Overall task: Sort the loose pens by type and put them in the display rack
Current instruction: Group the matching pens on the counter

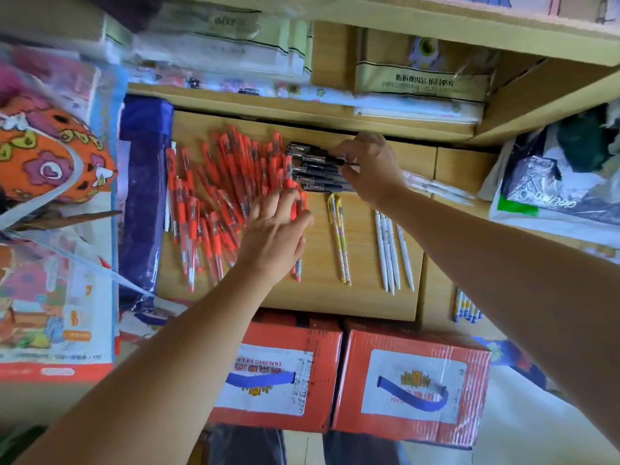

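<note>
- Four sorts of pen lie on the wooden counter (pixel 318 297), which we look down on from above. A broad heap of red pens (pixel 221 182) is at its left, black pens (pixel 315 169) at the back, yellow patterned pens (pixel 340 243) in the middle and a few white pens (pixel 391 253) to their right.
- Our left hand (pixel 275 236) lies on the right edge of the red heap. Its fingers are spread and fairly straight, pressing down rather than clasping (a couple of red pens poke out below the palm).
- Our right hand (pixel 372 169) holds the black pens by their right ends, fingers above and thumb below, narrowed round the row.
- The yellow and white pens lie apart from both hands, tips toward us.
- A blue wrapped package (pixel 144 203) runs along the counter's left edge, and a plastic bag (pixel 563 182) sits at the right.
- Behind the counter a wooden shelf (pixel 302 105) carries wrapped packets of stationery.
- Two red cartons (pixel 412 384) stand side by side below the near edge.
- Some blue-and-yellow pencils (pixel 464 308) lie on the lower surface to the right.
</note>
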{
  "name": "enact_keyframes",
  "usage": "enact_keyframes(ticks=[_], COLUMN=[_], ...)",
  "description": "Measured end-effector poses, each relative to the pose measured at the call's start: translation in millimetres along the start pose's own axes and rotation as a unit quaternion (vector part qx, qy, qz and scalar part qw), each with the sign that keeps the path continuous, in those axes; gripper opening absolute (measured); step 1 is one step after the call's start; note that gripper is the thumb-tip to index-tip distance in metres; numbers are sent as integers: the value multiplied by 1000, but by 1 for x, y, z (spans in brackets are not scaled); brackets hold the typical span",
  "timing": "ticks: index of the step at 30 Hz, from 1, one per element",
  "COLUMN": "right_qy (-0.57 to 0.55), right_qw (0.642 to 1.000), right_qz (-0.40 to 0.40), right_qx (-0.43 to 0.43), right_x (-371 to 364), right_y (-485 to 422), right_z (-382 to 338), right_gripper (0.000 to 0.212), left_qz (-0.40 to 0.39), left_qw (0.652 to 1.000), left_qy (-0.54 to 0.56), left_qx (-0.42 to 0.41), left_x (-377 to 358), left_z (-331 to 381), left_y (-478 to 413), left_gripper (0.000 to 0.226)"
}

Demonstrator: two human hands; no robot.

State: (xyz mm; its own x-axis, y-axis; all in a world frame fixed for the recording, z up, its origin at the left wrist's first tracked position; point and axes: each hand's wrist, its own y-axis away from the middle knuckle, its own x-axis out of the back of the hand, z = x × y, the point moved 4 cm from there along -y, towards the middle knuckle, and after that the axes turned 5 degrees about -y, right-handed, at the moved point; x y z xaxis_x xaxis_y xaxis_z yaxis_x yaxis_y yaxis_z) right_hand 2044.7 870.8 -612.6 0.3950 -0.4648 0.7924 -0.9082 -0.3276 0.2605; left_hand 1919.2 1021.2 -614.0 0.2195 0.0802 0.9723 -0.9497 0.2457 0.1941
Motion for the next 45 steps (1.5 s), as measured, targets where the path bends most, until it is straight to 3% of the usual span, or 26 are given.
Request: enact_keyframes(ticks=[11, 17, 21, 25, 28, 30, 33, 36, 41, 45], right_qy=[-5, -37, -78, -72, -67, -37, 15, 23, 28, 16], right_qw=[1000, 998, 996, 997, 993, 988, 980, 979, 984, 989], right_qz=[5, 22, 4, -18, -64, -103, -158, -166, -131, -66], right_qx=[18, 35, 51, -6, -77, -113, -120, -114, -121, -131], right_x=[-10, -6, -12, -30, -48, -62, -80, -86, -89, -91], right_y=[-3, -3, 8, 32, 57, 68, 76, 76, 78, 82], right_z=[-2, -9, -45, -70, -72, -73, -78, -80, -76, -81], right_gripper=[25, 18, 11, 7, 15, 32, 44, 39, 40, 41], left_qz=[5, 66, 95, 89, 56, 21, -30, -65, -73, -36], left_qw=[1000, 996, 986, 961, 940, 926, 908, 905, 914, 911], left_qy=[20, 65, 83, 118, 152, 161, 161, 155, 144, 219], left_qx=[4, 12, 109, 233, 299, 340, 386, 392, 372, 349], left_x=[-4, 6, 21, 24, 18, 11, -2, -11, -7, -1], left_z=[-18, -25, -43, -70, -82, -86, -91, -93, -97, -97], left_y=[9, 16, 35, 60, 77, 86, 97, 105, 113, 115], left_gripper=[28, 20, 10, 4, 16, 27, 44, 57, 31, 23])
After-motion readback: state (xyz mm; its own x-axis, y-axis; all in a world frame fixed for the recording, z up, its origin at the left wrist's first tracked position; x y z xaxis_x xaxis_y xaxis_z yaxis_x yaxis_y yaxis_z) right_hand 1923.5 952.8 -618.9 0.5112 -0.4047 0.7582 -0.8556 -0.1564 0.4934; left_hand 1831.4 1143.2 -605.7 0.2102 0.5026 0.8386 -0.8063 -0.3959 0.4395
